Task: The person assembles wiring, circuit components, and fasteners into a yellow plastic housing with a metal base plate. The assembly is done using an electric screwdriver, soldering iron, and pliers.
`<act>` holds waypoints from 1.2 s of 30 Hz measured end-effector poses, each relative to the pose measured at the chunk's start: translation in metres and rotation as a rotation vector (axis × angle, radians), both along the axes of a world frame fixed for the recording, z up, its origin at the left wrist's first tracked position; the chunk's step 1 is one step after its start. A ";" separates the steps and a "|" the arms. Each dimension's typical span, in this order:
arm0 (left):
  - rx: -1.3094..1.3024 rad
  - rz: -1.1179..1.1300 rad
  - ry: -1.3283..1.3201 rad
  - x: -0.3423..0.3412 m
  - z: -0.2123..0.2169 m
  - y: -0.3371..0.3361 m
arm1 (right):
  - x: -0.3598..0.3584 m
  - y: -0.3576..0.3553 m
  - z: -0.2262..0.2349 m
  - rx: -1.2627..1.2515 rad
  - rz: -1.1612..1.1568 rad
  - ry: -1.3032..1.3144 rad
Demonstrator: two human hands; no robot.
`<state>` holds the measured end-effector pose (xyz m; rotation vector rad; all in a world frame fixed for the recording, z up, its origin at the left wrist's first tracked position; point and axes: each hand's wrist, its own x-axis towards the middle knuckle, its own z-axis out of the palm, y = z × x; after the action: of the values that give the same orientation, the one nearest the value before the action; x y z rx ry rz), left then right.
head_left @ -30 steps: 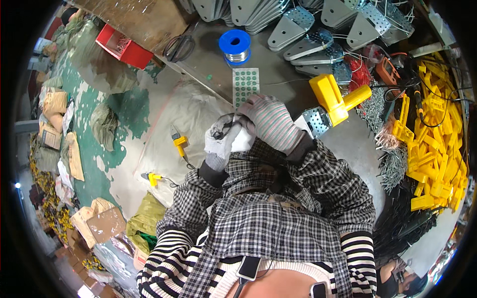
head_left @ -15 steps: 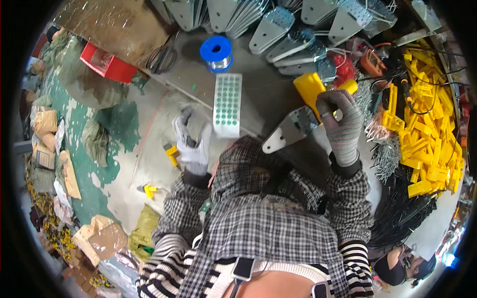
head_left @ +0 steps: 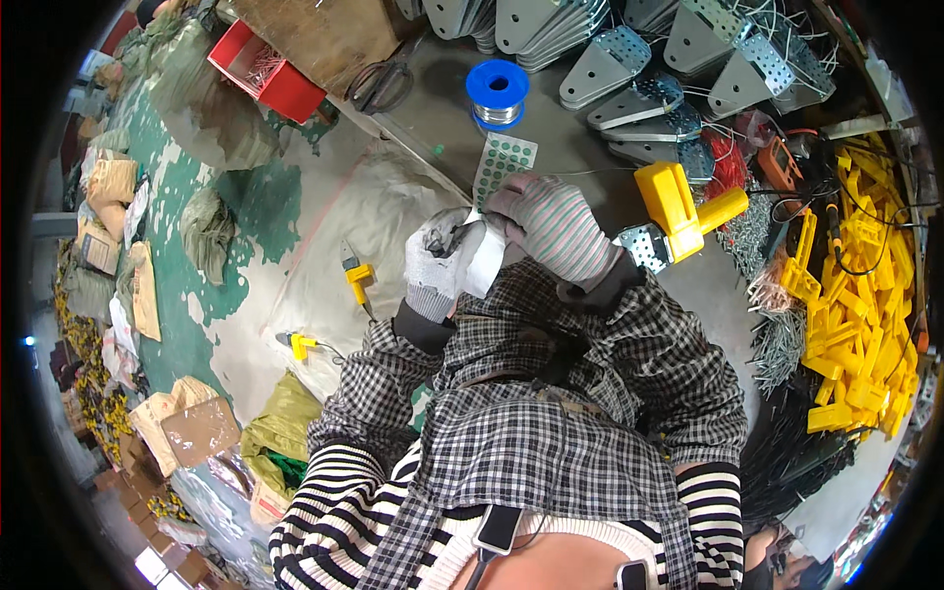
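Observation:
Close together in front of my apron, my left hand (head_left: 436,258) and my right hand (head_left: 553,224) are both gloved and closed on a sheet of round green stickers (head_left: 504,160). The sheet's far part lies flat; its near end bends up between the hands, showing a white side. Fingertips of my right hand press at the sheet's edge, and whether a single sticker is between them cannot be seen. To the right of that hand, a yellow plastic piece with a round knob (head_left: 678,211) sits by a perforated metal bracket (head_left: 644,246), partly hidden by my sleeve.
A blue spool of wire (head_left: 498,94) stands beyond the sheet, scissors (head_left: 380,87) left of it. Stacked metal brackets (head_left: 619,69) fill the far side. Yellow plastic parts (head_left: 865,315) heap at right, near a bundle of black cables (head_left: 792,452). A red box (head_left: 265,74) is far left.
My right hand has left the yellow piece and moved left to the sticker sheet. My left hand has closed on the sheet, whose near end is now lifted and bent. The view has shifted.

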<state>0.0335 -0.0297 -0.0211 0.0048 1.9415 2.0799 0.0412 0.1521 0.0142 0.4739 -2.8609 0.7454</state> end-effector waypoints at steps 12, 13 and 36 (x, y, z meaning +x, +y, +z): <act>-0.345 -0.166 0.257 -0.018 -0.002 -0.009 | -0.018 0.008 -0.002 0.013 0.113 0.122; -0.249 -0.168 0.144 -0.017 0.003 -0.007 | -0.020 0.014 0.000 -0.008 0.072 0.155; -0.727 -0.671 1.072 0.052 0.042 0.103 | 0.120 0.202 0.066 -0.031 -0.266 0.025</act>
<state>0.0851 0.0733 0.0206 1.6109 2.5578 0.8429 0.1612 0.3540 0.0802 0.0930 -2.8056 0.7275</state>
